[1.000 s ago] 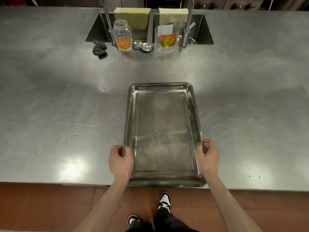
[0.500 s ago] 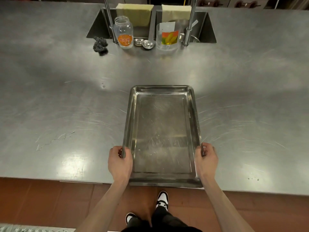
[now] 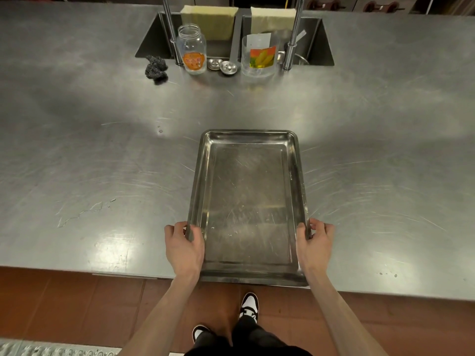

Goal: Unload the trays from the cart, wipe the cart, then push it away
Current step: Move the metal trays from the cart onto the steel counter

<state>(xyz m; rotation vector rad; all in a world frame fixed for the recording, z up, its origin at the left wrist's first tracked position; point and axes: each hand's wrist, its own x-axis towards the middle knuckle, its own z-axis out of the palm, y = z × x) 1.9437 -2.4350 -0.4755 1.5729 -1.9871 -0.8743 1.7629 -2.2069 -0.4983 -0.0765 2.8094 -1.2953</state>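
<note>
Head view: we set a tray (image 3: 248,206) on the steel counter (image 3: 102,150).
Our left hand (image 3: 183,249) and right hand (image 3: 314,244) curl round its side rims near the counter's edge; cart unseen; we judge unloading underway, wiping and pushing left.

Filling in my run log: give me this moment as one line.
step: unload tray | left hand: grips tray left rim | right hand: grips right rim | tray: on counter, near edge | cart: not in view
</note>
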